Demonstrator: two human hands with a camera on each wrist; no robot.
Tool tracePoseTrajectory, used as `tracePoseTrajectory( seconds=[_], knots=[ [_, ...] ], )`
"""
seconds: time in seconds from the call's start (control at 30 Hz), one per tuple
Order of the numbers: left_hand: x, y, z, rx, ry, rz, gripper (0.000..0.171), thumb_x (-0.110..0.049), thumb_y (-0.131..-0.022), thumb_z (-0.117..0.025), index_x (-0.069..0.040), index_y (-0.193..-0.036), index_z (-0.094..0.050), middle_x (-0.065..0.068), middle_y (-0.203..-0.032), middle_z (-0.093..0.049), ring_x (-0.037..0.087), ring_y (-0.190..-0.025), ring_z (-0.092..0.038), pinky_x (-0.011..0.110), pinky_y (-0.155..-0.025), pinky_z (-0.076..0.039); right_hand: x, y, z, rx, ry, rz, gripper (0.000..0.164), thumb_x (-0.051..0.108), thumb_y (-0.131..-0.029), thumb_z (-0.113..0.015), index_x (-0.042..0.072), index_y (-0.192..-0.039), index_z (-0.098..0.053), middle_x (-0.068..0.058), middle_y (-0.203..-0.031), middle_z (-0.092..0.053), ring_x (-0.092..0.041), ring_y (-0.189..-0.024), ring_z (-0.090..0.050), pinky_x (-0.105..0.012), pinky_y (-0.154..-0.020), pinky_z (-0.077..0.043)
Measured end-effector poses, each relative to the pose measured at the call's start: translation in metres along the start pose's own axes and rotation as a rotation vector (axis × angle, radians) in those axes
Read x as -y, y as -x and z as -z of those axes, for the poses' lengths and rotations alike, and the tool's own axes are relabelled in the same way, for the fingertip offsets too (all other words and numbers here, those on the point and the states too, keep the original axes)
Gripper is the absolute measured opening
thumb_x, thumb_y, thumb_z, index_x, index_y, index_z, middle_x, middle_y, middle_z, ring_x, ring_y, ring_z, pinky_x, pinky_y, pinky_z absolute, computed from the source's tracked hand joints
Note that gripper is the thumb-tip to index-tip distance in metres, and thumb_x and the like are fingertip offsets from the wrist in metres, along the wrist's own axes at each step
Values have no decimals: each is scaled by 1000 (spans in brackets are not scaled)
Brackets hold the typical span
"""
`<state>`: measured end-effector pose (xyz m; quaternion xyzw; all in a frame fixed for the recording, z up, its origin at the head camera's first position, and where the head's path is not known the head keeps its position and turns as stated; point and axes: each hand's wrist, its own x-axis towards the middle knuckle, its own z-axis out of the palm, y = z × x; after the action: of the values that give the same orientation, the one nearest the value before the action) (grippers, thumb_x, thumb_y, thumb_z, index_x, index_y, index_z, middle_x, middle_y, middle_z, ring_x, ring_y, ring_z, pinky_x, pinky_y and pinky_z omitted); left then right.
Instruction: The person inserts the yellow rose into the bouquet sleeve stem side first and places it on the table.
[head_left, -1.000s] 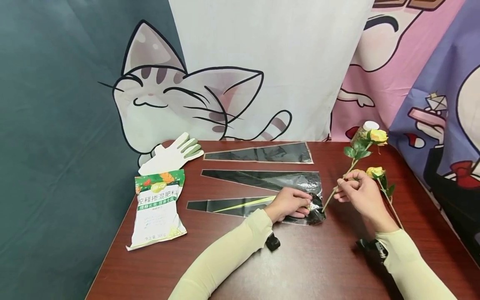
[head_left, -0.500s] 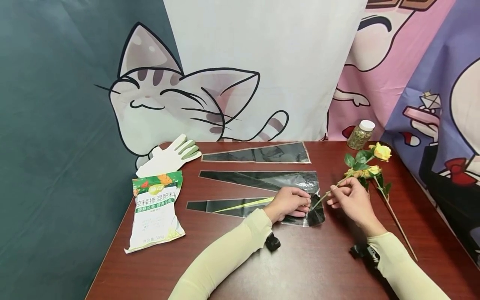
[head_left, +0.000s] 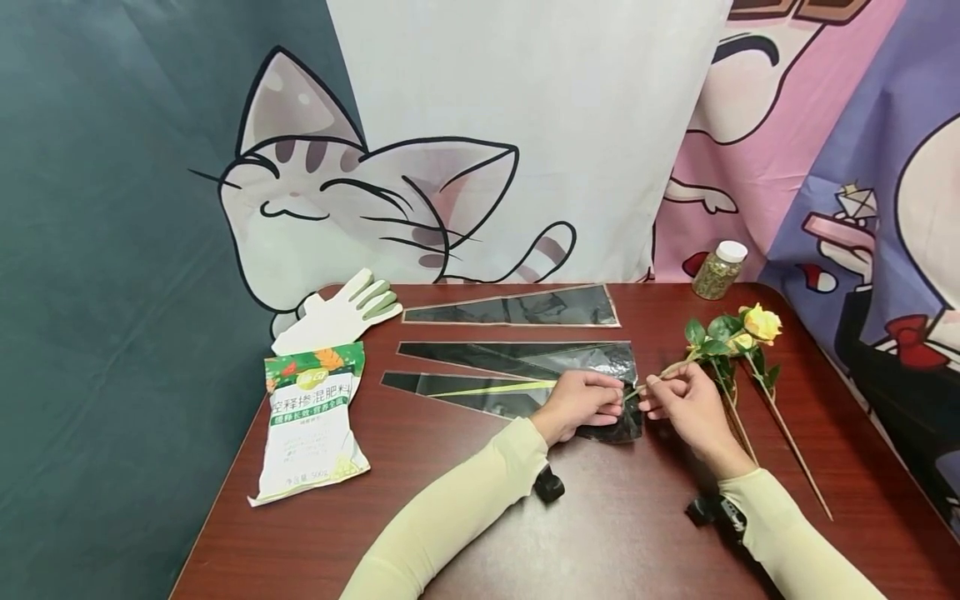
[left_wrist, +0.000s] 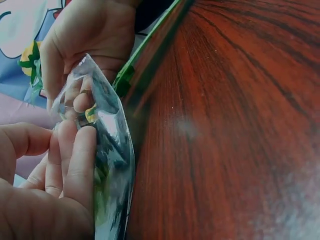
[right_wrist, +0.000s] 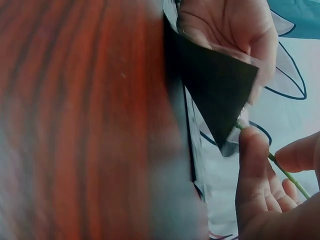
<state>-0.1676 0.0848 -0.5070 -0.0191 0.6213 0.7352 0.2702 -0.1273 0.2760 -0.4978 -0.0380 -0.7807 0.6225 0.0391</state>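
My left hand (head_left: 577,404) pinches the wide mouth of a long tapered flower sleeve (head_left: 465,392), clear plastic in front and black behind. Some yellow and green show through its clear side in the left wrist view. Between thumb and fingers, my right hand (head_left: 693,412) pinches the thin green stem (right_wrist: 295,182) of an artificial yellow rose (head_left: 762,323). The stem's cut end is at the sleeve's mouth, beside the left fingertips. In the right wrist view, the sleeve's black back panel (right_wrist: 215,85) juts out as a corner, partly covering the left hand.
Two more sleeves, a middle one (head_left: 450,354) and a far one (head_left: 517,307), lie behind. Other rose stems (head_left: 791,442) lie at right, near a white-lidded jar (head_left: 718,271). A fertilizer bag (head_left: 315,433) and white-green gloves (head_left: 341,312) lie at left.
My right hand has moved left, lowering the rose and bringing its stem end to the sleeve's mouth. The held sleeve has shifted slightly away from me; my left hand keeps its grip.
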Motion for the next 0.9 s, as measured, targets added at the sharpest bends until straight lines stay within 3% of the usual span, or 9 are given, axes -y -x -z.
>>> tracePoseTrajectory(
  seconds=[0.27, 0.57, 0.77, 0.9],
  knots=[
    [-2, 1, -1, -14, 31, -22, 19, 0, -92, -71, -6, -106, -82, 5, -82, -78, 9, -67, -71, 29, -69, -68, -2, 0, -9, -16, 23, -64, 26, 11, -101, -72, -2, -111, -52, 9, -69, -73, -6, -58, -68, -25, -53, -59],
    [-5, 0, -2, -26, 39, -25, 18, 0, -94, -70, -7, -104, -83, 3, -78, -75, 7, -66, -70, 25, -65, -67, -1, 2, -16, 9, -4, -64, 39, 12, -101, -73, -4, -122, -45, 13, -75, -77, -6, -57, -68, -25, -48, -56],
    [-5, -3, 2, -29, 34, -34, 19, 0, -94, -69, -4, -107, -82, 3, -79, -74, 8, -66, -70, 24, -64, -66, 1, 4, -13, 28, -35, -30, 35, 24, -112, -57, -3, -131, -44, 10, -87, -80, -9, -66, -75, -27, -48, -57],
    [-5, -3, 4, -18, 37, -41, 19, 1, -94, -69, -5, -106, -82, 2, -80, -74, 8, -67, -70, 24, -63, -66, 2, 5, -11, -32, -96, -6, 28, 31, -114, -49, 7, -125, -59, 7, -91, -80, -7, -70, -76, -24, -50, -58]
  ],
)
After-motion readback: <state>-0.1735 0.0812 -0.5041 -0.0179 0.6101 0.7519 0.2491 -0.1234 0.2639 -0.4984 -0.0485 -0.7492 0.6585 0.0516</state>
